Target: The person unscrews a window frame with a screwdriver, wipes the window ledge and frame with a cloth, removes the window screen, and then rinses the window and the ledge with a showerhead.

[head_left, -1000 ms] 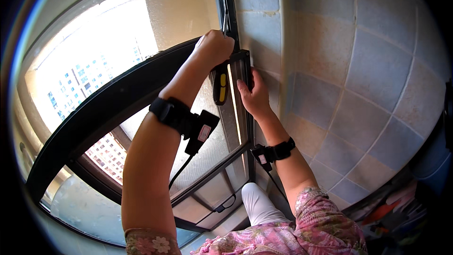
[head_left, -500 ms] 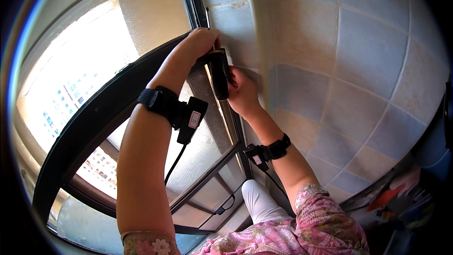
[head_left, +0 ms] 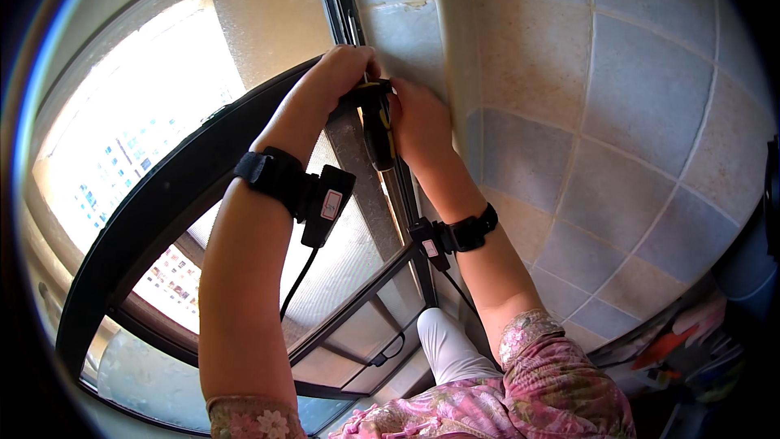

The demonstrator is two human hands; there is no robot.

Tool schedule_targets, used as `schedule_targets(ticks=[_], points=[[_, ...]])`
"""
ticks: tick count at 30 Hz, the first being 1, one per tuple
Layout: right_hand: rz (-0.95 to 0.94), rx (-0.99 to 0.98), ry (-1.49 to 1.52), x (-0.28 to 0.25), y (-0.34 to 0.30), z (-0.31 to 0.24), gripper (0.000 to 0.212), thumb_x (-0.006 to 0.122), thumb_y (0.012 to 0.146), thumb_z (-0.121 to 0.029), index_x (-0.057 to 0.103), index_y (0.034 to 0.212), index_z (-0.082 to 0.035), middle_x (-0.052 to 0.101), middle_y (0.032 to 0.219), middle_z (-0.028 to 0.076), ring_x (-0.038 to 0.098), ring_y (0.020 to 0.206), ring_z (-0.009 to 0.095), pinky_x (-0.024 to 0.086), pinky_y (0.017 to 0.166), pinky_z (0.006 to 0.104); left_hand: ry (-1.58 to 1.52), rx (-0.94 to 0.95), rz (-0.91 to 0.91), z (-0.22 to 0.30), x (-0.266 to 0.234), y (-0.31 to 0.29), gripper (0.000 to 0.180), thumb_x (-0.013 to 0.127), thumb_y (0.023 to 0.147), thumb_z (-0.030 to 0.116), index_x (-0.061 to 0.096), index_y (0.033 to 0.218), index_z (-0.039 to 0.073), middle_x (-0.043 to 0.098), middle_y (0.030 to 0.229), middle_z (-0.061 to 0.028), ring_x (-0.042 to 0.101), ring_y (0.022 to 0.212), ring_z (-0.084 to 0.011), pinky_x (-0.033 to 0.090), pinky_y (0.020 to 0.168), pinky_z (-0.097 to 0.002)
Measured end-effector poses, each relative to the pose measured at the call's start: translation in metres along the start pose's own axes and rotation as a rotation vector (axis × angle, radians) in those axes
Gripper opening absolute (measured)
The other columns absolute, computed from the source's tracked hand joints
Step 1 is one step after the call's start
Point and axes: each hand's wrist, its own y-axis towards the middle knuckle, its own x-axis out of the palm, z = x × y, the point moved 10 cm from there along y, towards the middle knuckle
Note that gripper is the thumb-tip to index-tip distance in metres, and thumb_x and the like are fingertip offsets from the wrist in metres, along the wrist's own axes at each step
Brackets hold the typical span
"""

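A screwdriver with a black and yellow handle stands nearly upright in the view, its thin metal shaft pointing to the top of the picture along the dark window frame. My left hand is curled closed round the shaft, above the handle; its fingertips are partly hidden. On the right of the handle, my right hand grips its upper end, with most fingers turned out of sight. The dark window frame runs beside the shaft. Where the tip meets the frame I cannot make out.
To the left a black-edged window sash curves across the view, bright buildings outside. A tiled wall rises close on the right. Black wrist devices with cables hang from both forearms. Coloured items lie at the lower right.
My right hand has shifted up along the handle and turned, its fingers now less visible. The handle has rotated, showing more yellow. My left hand stays almost where it was.
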Motion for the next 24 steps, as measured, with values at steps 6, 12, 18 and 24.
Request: schedule_targets(ticks=[6, 12, 18, 24], points=[[0.05, -0.06, -0.077, 0.001, 0.008, -0.003, 0.012, 0.047, 0.079, -0.016, 0.051, 0.074, -0.006, 0.056, 0.071, 0.013, 0.057, 0.066, 0.032, 0.047, 0.058, 0.0415, -0.032, 0.082, 0.019, 0.009, 0.002, -0.003, 0.026, 0.045, 0.075, 0.02, 0.058, 0.062, 0.003, 0.053, 0.059, -0.0053, 0.047, 0.05, -0.0138, 0.038, 0.051, -0.0263], [0.04, -0.06, -0.163, -0.004, 0.014, -0.008, 0.012, 0.053, 0.075, -0.017, 0.05, 0.07, -0.006, 0.057, 0.068, 0.013, 0.058, 0.061, 0.032, 0.047, 0.055, 0.04, 0.317, 0.289, 0.105, 0.028, -0.003, -0.007, 0.027, 0.044, 0.076, 0.022, 0.061, 0.067, 0.002, 0.058, 0.068, -0.0131, 0.055, 0.063, -0.0237, 0.043, 0.06, -0.0327], [0.084, -0.029, 0.021, -0.028, 0.003, -0.008, 0.009, 0.055, 0.071, -0.012, 0.055, 0.07, -0.003, 0.059, 0.069, 0.013, 0.058, 0.059, 0.029, 0.047, 0.055, 0.0382, 0.225, 0.302, 0.395, 0.035, -0.019, -0.043, 0.039, 0.043, 0.083, 0.031, 0.057, 0.066, -0.001, 0.059, 0.067, -0.0102, 0.054, 0.064, -0.0161, 0.043, 0.063, -0.0292], [-0.117, 0.418, 0.653, -0.005, -0.043, 0.04, 0.012, 0.054, 0.073, -0.007, 0.057, 0.082, 0.001, 0.059, 0.066, 0.009, 0.057, 0.054, 0.015, 0.046, 0.049, 0.0267, -0.392, 0.429, 0.276, 0.02, -0.015, -0.108, 0.029, 0.036, 0.092, 0.025, 0.045, 0.074, 0.005, 0.057, 0.064, -0.0094, 0.057, 0.058, -0.0139, 0.043, 0.056, -0.0255]])
